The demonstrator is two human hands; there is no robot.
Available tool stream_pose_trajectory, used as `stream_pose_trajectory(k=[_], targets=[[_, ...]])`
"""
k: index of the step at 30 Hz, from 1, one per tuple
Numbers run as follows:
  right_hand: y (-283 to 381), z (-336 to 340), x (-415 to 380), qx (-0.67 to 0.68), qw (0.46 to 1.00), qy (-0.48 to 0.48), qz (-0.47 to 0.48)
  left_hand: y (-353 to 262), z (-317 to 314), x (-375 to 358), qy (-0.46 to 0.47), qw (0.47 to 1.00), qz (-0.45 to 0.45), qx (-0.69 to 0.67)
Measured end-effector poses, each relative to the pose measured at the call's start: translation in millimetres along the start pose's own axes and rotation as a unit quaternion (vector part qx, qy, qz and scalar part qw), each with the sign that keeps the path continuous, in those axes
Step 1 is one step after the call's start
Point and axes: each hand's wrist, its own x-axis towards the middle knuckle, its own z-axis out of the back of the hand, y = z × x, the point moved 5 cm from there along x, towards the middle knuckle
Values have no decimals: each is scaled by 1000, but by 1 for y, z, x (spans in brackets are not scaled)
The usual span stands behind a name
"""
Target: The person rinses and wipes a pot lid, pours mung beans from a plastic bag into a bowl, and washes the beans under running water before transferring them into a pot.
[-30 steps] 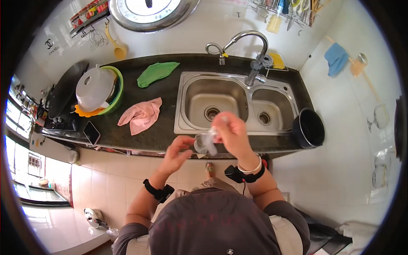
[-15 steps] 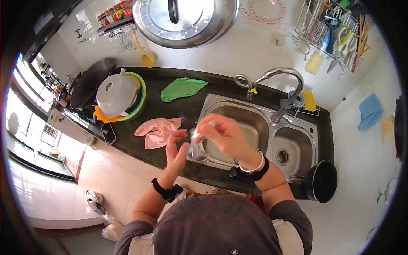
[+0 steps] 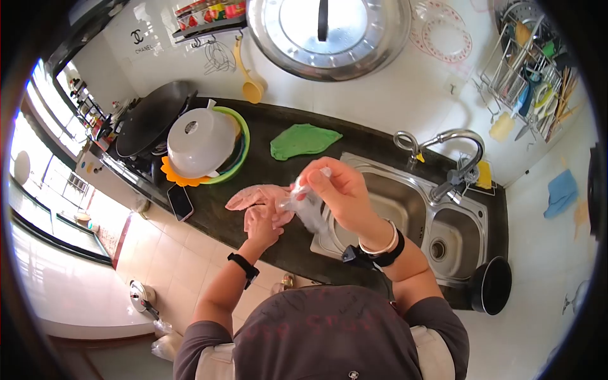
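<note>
A clear plastic bag [image 3: 310, 215] hangs from my right hand [image 3: 342, 193], whose thumb and fingers pinch its gathered white top over the left edge of the steel sink [image 3: 383, 190]. The bag's lower part is blurred. My left hand [image 3: 261, 228] is held over the near part of a crumpled pink cloth [image 3: 253, 195] on the dark counter. Its fingers are curled in, and I cannot tell what is in them. The bag's left side comes close to these fingers. A green cloth [image 3: 304, 140] lies flat farther back.
To the left, a white colander [image 3: 201, 142] rests upside down in a green basin [image 3: 239, 161]. A phone [image 3: 181, 201] lies at the counter's front edge. A faucet [image 3: 459, 171] arches over the sink. A black pot [image 3: 491, 286] stands at the right end.
The view has shifted, so the counter things appear farther right. My left hand's fingers, raised and spread before, are now curled over the pink cloth. The bag hangs longer from my right hand.
</note>
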Motion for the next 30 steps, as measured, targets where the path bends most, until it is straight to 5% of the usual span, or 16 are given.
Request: stream_pose_trajectory(k=[2,4,5,7,8,10,12,14,16,20,23,24,26,30], targets=[[-8,6,4,-14,1000,-7,-15,14,-10,35,58,986,-47,-150],[-18,5,7,-40,997,-11,-59,21,-4,77,87,957,22,-277],[-21,3,11,-30,999,-7,-43,28,6,93,55,979,69,-181],[-23,1,19,-30,999,-9,-20,9,10,126,34,848,-111,-517],[-24,3,22,-35,999,-11,-21,-9,36,122,36,845,-113,-521],[-27,7,29,-22,999,-32,-32,-38,76,108,174,756,20,-630],[-29,6,35,-20,999,-39,-31,-47,79,75,214,646,59,-731],[-33,4,39,-14,998,-43,-33,-43,79,48,175,823,-93,-532],[-35,2,45,-120,993,-19,12,-11,53,47,132,921,-88,-355],[-49,21,39,-177,981,-75,-31,-19,107,60,107,926,-99,-348],[-73,29,27,-199,976,-57,-66,-21,172,75,-121,981,-150,15],[-79,30,21,-221,971,-36,-81,-19,174,79,-121,980,-154,17],[-88,35,7,-265,956,-28,-123,-15,188,78,-209,914,-37,346],[-90,42,-2,-257,958,-36,-121,34,175,100,-244,839,-68,482]])
